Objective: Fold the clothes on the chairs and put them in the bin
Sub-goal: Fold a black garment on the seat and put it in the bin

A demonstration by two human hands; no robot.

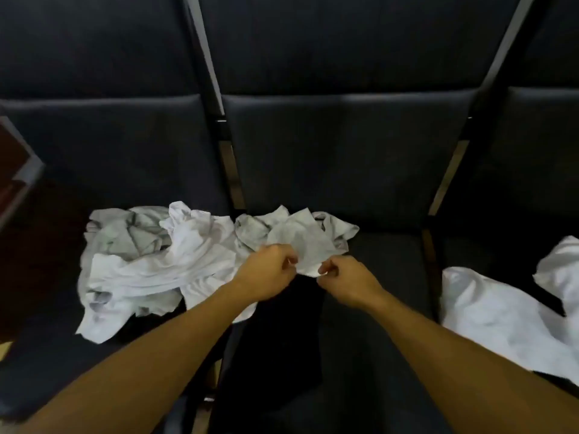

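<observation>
A crumpled light grey garment (300,236) lies on the middle chair seat (344,170). My left hand (269,270) and my right hand (344,283) both pinch its near edge, a small gap apart, fingers curled. A heap of white and grey clothes (147,261) covers the left chair seat and spills over the gap between the chairs. Another white garment (507,314) lies on the right chair. A dark cloth (275,339) hangs over the front of the middle seat under my hands.
Three dark padded chairs stand side by side with metal frame bars (232,170) between them. A reddish-brown box-like object with a grey rim (18,164) shows at the left edge. No bin is clearly in view.
</observation>
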